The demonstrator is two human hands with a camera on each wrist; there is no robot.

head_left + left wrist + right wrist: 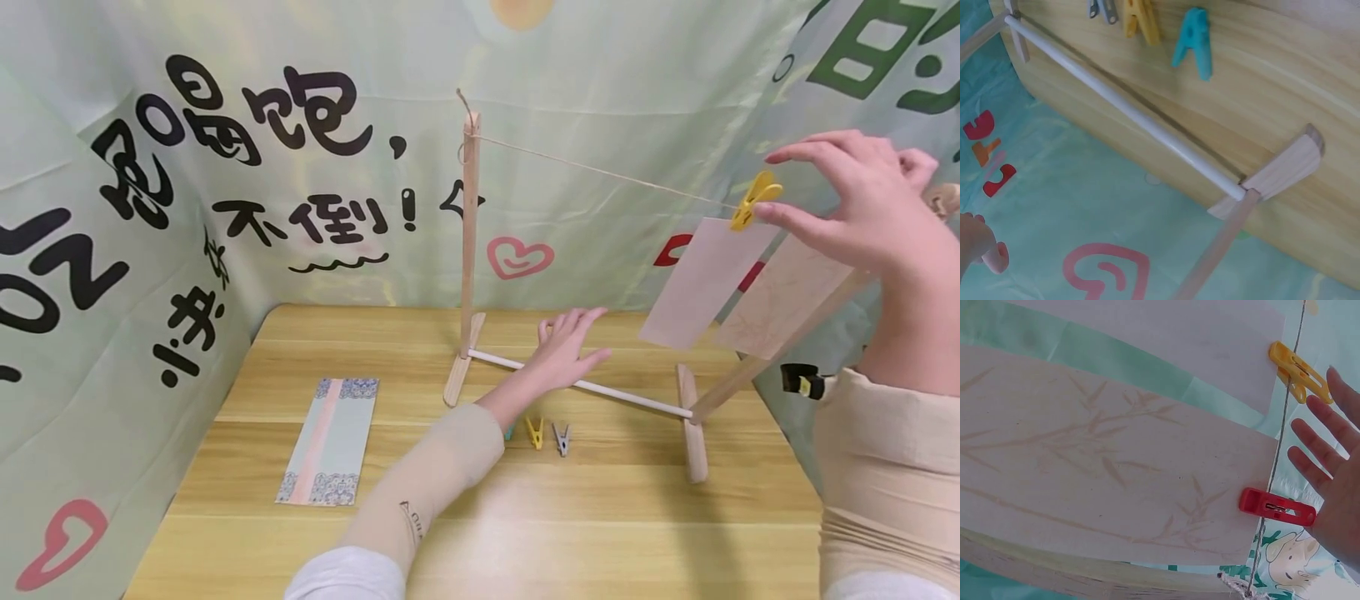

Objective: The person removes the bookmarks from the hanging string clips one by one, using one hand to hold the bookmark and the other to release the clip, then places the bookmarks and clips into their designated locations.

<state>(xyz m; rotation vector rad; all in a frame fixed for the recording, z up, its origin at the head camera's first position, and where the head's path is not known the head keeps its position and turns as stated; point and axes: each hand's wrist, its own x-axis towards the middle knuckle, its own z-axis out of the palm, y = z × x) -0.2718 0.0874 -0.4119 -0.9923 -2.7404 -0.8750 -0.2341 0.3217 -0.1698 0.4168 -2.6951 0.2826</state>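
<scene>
A yellow clothespin (753, 200) clips a pale, plain paper card (705, 275) to the thin string (600, 173). My right hand (870, 196) is at this clothespin, thumb beside it and the other fingers spread out straight, not wrapped round it. Beside the plain card hangs a card with a bamboo print (1085, 444), held on the string by a red clothespin (1275, 506). My left hand (562, 350) hovers over the stand's white rod with loose, spread fingers and holds nothing. Near it on the table lie a yellow clothespin (1140, 19), a grey clothespin (562, 439) and a teal clothespin (1196, 42).
A wooden stand has a left post (469, 242), a slanting right post (780, 350), flat feet and a white rod (637, 397) low between them. On the table's left lies a light blue card with a pink stripe (330, 442). Printed cloth (337, 208) surrounds the wooden table (600, 533).
</scene>
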